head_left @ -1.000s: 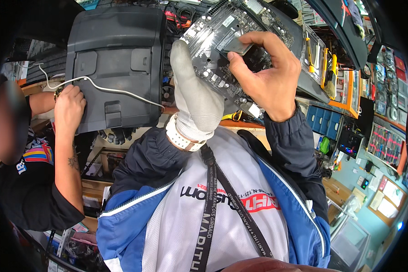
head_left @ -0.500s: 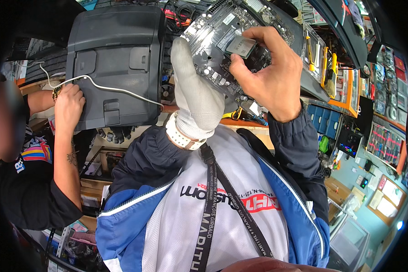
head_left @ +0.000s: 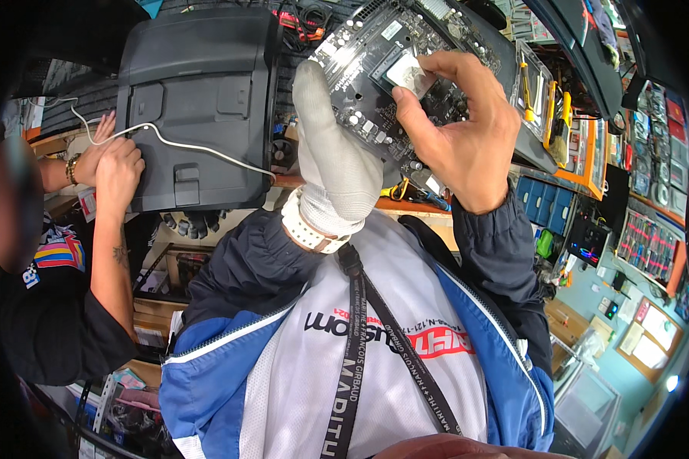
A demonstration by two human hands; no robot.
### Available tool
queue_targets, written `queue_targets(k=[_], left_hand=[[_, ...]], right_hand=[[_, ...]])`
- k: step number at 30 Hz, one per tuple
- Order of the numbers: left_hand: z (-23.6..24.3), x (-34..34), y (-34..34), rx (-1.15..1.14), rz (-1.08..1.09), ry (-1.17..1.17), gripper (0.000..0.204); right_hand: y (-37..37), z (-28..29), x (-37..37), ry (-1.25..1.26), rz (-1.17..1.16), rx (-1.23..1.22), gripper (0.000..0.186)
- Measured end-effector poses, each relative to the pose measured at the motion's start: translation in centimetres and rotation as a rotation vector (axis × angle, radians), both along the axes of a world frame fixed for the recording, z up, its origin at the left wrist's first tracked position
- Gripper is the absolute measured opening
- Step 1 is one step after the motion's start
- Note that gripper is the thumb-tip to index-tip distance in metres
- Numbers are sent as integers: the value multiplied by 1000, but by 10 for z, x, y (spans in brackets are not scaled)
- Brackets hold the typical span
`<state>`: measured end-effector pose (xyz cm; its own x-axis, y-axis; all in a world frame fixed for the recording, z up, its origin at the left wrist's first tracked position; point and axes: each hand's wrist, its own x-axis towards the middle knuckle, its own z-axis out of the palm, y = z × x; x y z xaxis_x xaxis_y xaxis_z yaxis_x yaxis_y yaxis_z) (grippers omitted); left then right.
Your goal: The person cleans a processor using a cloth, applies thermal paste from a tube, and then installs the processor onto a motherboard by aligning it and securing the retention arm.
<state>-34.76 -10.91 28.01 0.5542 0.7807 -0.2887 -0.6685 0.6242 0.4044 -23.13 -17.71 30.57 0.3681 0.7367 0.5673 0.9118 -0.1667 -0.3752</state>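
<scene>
My left hand (head_left: 335,157), in a pale grey glove, grips the near left side of a black motherboard (head_left: 371,126). Its thumb lies along the board's left edge; the other fingers are hidden. The board is tilted and crowded with small parts. Over the socket, my bare right hand (head_left: 474,126) has thumb and forefinger at opposite edges of a square, silver-topped processor (head_left: 407,75). Light glares off its metal lid. I cannot tell whether the chip touches the socket.
A large dark grey machine (head_left: 195,99) stands on the left, with a white cable (head_left: 206,157) across it. A co-worker's hands (head_left: 117,168) meet at its left side. To the right are a yellow-handled brush (head_left: 561,138), blue drawers (head_left: 543,200) and an orange-framed case (head_left: 589,157).
The processor and my right hand have shifted slightly, and the chip's lid now shines white. The co-worker's second hand has come up beside the first at the grey machine.
</scene>
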Motion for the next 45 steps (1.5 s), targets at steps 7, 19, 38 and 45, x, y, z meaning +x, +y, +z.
queue_targets(k=[7,19,38,45], left_hand=[[-25,-5,4,290,-2,104,61],[-7,-9,6,218,-83,-95,61],[-12,-8,6,209,-99,-101,62],[-10,-5,7,146,-107,-150,65]], right_hand=[[-2,-4,2,2,0,-50,32],[-1,-1,1,10,-6,-117,31],[0,6,-2,22,-11,-152,26],[0,4,-1,33,2,-134,26]])
